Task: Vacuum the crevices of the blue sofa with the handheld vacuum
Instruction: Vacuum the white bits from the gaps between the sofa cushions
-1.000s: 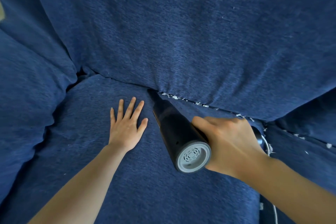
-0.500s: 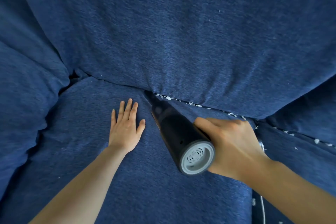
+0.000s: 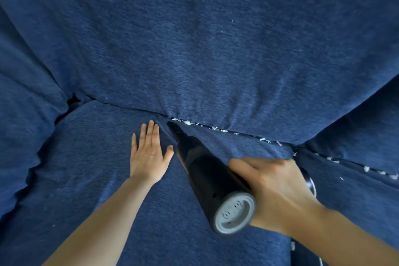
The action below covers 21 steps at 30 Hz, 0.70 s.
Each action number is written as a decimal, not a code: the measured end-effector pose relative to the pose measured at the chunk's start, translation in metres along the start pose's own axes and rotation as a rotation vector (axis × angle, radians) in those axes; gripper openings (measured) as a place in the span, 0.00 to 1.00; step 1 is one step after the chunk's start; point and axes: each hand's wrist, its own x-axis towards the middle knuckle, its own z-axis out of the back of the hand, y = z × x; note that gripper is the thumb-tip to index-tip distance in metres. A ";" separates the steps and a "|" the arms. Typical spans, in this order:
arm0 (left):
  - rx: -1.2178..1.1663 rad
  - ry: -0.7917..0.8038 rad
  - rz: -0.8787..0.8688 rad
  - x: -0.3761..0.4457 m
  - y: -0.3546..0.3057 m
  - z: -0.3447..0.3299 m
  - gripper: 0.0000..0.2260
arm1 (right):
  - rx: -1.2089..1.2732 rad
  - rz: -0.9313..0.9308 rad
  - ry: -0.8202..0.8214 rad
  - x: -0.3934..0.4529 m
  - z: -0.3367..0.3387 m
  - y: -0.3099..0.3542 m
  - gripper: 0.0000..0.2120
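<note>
The blue sofa (image 3: pixel 216 49) fills the view, its back cushion above and seat cushion (image 3: pixel 86 168) below. My right hand (image 3: pixel 278 188) grips a black handheld vacuum (image 3: pixel 207 177) with a grey rear vent. Its narrow nozzle tip sits at the crevice (image 3: pixel 172 124) between back and seat cushions. White crumbs (image 3: pixel 218 129) line the crevice to the right of the nozzle. My left hand (image 3: pixel 149 153) lies flat on the seat cushion just left of the nozzle, fingers straight and together.
A dark gap (image 3: pixel 72 101) opens at the left where the side cushion meets the back. To the right a second seat cushion (image 3: pixel 356 201) has more white crumbs (image 3: pixel 380 173) along its crevice. A thin white cord (image 3: pixel 313 185) shows behind my right hand.
The vacuum and my right hand have shifted down and right in the view, with the body tilted more steeply. My left hand's fingers have closed together and slid nearer the crevice.
</note>
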 end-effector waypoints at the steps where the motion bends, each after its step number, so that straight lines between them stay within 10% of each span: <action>1: 0.022 0.002 0.008 0.000 -0.002 -0.001 0.36 | -0.009 -0.007 0.005 0.005 -0.003 -0.001 0.10; 21: 0.103 0.004 -0.045 -0.016 -0.017 -0.011 0.29 | -0.035 -0.117 0.036 -0.009 0.004 -0.010 0.08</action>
